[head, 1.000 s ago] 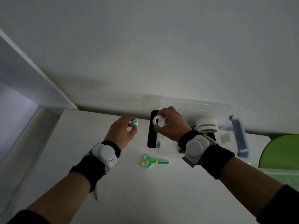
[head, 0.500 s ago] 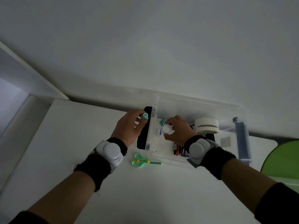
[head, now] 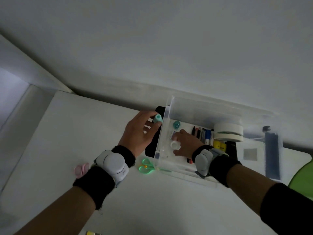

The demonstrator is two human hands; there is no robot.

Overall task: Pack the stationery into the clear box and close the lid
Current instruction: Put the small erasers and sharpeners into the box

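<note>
The clear box (head: 169,106) stands open against the wall at the table's back. My right hand (head: 186,144) is down inside it, fingers around a small white tape ring (head: 174,145) at the box floor. My left hand (head: 138,133) hovers just outside the box's left wall, pinching a small teal piece (head: 157,118). A second teal piece (head: 176,125), several pens (head: 202,135), two yellow items (head: 219,145) and a big roll of masking tape (head: 228,132) lie in the box. Green scissors (head: 146,167) rest on the table by the box's near left corner.
A black flat object (head: 153,143) lies under my left hand beside the box. The clear lid with a blue latch (head: 271,150) sits to the right. A pink item (head: 82,169) lies left of my left wrist. A green shape (head: 303,175) is at the right edge.
My right hand carried the white tape ring from above the box's left edge down into the box. My left hand moved right with the teal piece, up to the box wall.
</note>
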